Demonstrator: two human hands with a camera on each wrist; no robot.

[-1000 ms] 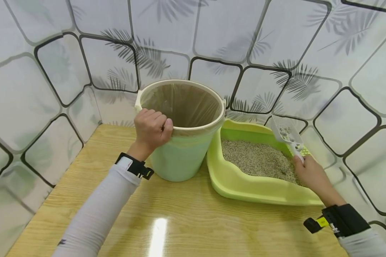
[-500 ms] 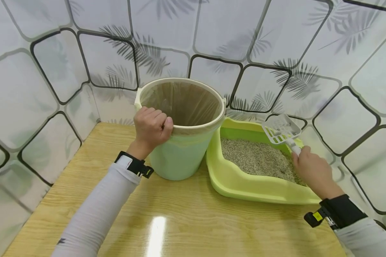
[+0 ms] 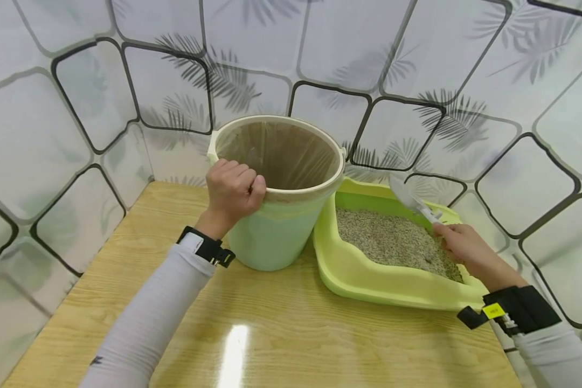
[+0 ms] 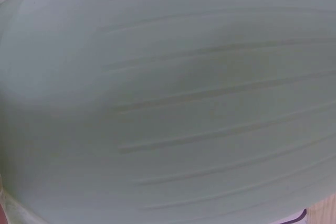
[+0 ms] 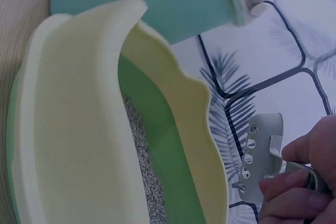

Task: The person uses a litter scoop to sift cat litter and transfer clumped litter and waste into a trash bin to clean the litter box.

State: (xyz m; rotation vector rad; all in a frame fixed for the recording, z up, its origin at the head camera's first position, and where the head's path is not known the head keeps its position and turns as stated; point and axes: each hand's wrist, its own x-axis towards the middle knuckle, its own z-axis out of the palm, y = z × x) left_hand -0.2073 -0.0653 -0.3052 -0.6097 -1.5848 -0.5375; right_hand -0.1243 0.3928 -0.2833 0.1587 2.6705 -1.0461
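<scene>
My left hand [image 3: 234,191] grips the front rim of a pale green trash can [image 3: 276,234], which has a thin see-through bag folded over its edge. Ribbed can wall fills most of the left wrist view. In my right hand [image 3: 465,250] is the handle of a white litter scoop [image 3: 409,198], held above the far right part of a yellow-green litter box [image 3: 368,283]. Grainy litter [image 3: 390,237] covers the floor of the box. From the right wrist, the scoop [image 5: 266,140] shows its slotted side with a small clump at one slot. What lies in its bowl is hard to see.
Can and box stand side by side on a wooden table [image 3: 281,334]. Behind them and at both sides hangs a white curtain [image 3: 330,54] with dark line and leaf patterns. The box's raised yellow wall [image 5: 79,119] stands close to the right wrist camera.
The scoop has turned in my right hand, from bowl up, through slots facing the camera, to nearly edge-on, and shifted slightly left. My left hand keeps its grip on the can rim.
</scene>
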